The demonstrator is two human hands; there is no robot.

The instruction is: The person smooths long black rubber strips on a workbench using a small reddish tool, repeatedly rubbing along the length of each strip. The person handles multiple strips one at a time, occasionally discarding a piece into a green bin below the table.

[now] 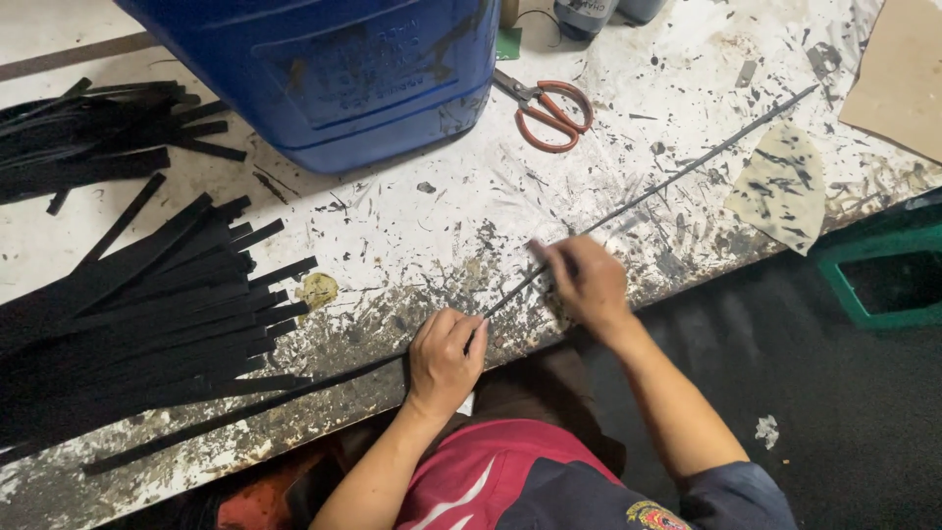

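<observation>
At frame centre, the left hand (pixel 444 355) and right hand (pixel 585 282), slightly apart, both pinch a long black strip (pixel 667 184) across the paint-spattered table (pixel 432 226), red-handled scissors (pixel 551 110) above.

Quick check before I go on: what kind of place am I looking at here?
Most likely a small craft or manufacturing workshop. The worktable is white but heavily stained and scratched, a pile of cut black strips lies on it, and orange-handled scissors sit beside a big blue plastic container.
</observation>
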